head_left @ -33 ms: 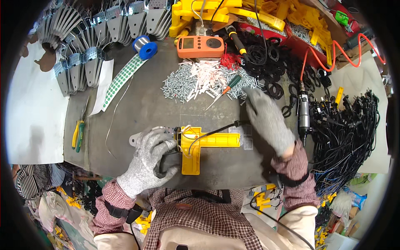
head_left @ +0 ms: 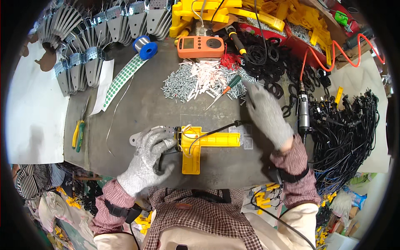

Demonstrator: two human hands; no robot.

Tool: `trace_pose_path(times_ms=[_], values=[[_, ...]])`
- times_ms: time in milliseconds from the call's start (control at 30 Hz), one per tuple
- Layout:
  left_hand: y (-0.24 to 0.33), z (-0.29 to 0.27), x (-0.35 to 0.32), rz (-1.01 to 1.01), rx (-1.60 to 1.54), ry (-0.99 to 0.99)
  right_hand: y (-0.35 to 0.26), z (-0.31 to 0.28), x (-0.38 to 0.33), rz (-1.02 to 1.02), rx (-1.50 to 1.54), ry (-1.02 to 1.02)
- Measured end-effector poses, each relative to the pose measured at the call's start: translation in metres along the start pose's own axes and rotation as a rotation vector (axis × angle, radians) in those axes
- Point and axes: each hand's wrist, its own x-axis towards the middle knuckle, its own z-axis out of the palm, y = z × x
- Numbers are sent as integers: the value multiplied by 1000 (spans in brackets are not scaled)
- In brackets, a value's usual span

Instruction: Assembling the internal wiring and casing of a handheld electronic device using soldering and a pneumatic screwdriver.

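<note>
My left hand [head_left: 148, 156], in a grey knit glove, is closed over a flat metal plate [head_left: 134, 139] with holes. This plate joins a black collar [head_left: 178, 138] on a T-shaped yellow plastic housing [head_left: 191, 160]. The housing lies with its inside facing up, thin white wires and a black power cord [head_left: 221, 128] in it. My right hand [head_left: 268, 114], in a plain grey glove, is at the right edge of a pile of screws [head_left: 177, 85]. Its fingers are bent together and their tips are partly hidden; what they hold does not show.
Across the back are an orange meter [head_left: 200, 47], a solder spool [head_left: 145, 48], stacked metal plates [head_left: 118, 23] and black rings [head_left: 273, 54]. A small screwdriver [head_left: 227, 88] lies on the screws. Pliers [head_left: 78, 135] are at left; an air screwdriver [head_left: 304, 112] and bundled black cords [head_left: 341, 141] at right.
My right hand has shifted slightly at the edge of the screws, its fingers drawn closer together. My left hand and the yellow housing stay practically where they were.
</note>
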Motion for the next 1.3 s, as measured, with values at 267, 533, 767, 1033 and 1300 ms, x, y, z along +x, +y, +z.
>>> trace_pose_path(times_ms=[267, 533, 767, 1033, 1300], values=[[-7, -19, 48, -205, 33, 61, -6, 3, 43, -269, -333, 73], [-30, 5, 33, -294, 86, 22, -56, -85, -20, -25, 344, -43], [-35, 10, 33, -250, 64, -29, -82, -57, -51, -86, 857, 112], [-39, 15, 33, -152, 105, 71, -91, -38, -49, -233, 644, -12], [-38, 15, 35, -137, 102, 92, -103, -10, -44, -410, 472, -167]])
